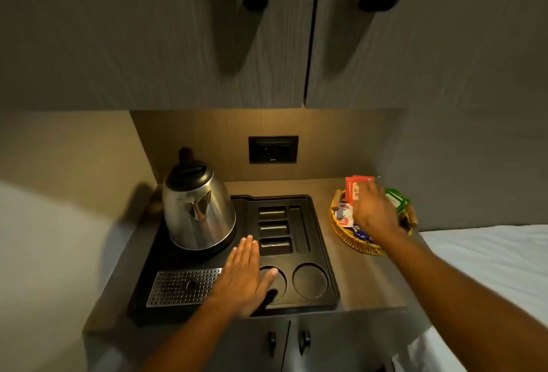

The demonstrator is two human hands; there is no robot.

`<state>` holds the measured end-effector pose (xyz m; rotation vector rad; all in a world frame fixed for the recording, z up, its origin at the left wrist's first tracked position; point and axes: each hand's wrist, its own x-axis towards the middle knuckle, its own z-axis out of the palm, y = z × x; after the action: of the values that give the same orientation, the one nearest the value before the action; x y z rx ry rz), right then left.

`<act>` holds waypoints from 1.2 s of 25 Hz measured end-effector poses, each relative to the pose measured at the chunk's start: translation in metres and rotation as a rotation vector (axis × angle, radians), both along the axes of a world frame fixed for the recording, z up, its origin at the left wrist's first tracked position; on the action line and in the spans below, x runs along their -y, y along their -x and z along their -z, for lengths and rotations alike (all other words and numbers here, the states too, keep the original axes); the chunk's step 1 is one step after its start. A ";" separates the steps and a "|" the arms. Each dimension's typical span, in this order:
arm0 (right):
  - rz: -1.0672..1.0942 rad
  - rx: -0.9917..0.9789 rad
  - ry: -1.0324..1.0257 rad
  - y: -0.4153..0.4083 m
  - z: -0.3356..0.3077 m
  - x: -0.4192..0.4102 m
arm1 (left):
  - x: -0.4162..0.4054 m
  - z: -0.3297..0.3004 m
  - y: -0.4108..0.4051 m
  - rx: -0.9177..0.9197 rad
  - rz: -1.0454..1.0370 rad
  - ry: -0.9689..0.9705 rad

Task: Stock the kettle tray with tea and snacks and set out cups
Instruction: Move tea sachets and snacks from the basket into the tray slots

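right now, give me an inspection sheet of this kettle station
surface: wood-look counter, mostly covered by the black tray
job's things: kettle upright on tray; slots and both cup wells bare; basket right of tray holds red, green and other sachets; no cups seen
clutter: nothing seen
grippers: left hand flat on tray, holding nothing; right hand reaching into basket, blurred, grip unclear
cables: nothing seen; wall socket unused
surroundings: cabinets above and below, white bedding at right
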<state>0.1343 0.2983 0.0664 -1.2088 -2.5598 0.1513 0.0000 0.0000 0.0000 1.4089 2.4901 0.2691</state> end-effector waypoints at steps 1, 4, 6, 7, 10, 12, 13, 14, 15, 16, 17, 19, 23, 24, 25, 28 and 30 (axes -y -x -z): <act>0.036 0.065 0.009 0.003 -0.002 -0.017 | 0.000 0.004 0.001 0.011 -0.019 -0.033; 0.032 0.220 -0.007 0.007 -0.008 -0.054 | 0.001 0.015 0.002 -0.006 -0.040 -0.051; -0.033 0.285 -0.044 0.014 -0.001 -0.071 | -0.002 0.014 0.005 -0.012 -0.041 -0.045; -0.070 0.317 -0.054 0.017 0.003 -0.078 | -0.003 0.014 0.006 -0.012 -0.046 -0.028; -0.116 0.382 -0.063 0.026 0.005 -0.095 | -0.004 0.014 0.006 -0.017 -0.054 0.000; -0.122 0.411 -0.064 0.032 0.006 -0.100 | -0.004 0.012 0.005 -0.017 -0.053 0.009; -0.125 0.422 -0.068 0.034 0.008 -0.102 | -0.004 0.011 0.005 -0.017 -0.053 0.014; -0.126 0.429 -0.074 0.035 0.009 -0.103 | -0.004 0.010 0.005 -0.018 -0.053 0.016; -0.131 0.426 -0.082 0.035 0.011 -0.104 | -0.004 0.010 0.005 -0.018 -0.054 0.018; -0.137 0.414 -0.089 0.036 0.011 -0.106 | -0.004 0.010 0.005 -0.016 -0.054 0.018; -0.138 0.402 -0.093 0.036 0.010 -0.108 | -0.004 0.010 0.005 -0.013 -0.054 0.019; -0.135 0.391 -0.094 0.036 0.007 -0.111 | -0.004 0.008 0.004 -0.010 -0.052 0.019; -0.111 0.413 0.090 0.036 -0.006 -0.113 | -0.003 0.006 0.003 -0.023 -0.049 0.022; -0.110 0.439 0.149 0.036 -0.012 -0.114 | -0.003 0.006 0.002 -0.025 -0.048 0.021; -0.115 0.457 0.188 0.036 -0.019 -0.115 | -0.003 0.006 0.002 -0.027 -0.047 0.020; -0.187 0.472 0.237 0.042 -0.049 -0.115 | -0.002 0.006 0.002 -0.031 -0.048 0.007; -0.255 0.468 0.245 0.052 -0.072 -0.109 | -0.001 0.006 0.002 -0.033 -0.044 0.002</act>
<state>0.0825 0.4074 0.1385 -1.0946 -3.1820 0.2731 -0.0024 0.0014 -0.0062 1.3700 2.5498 0.2533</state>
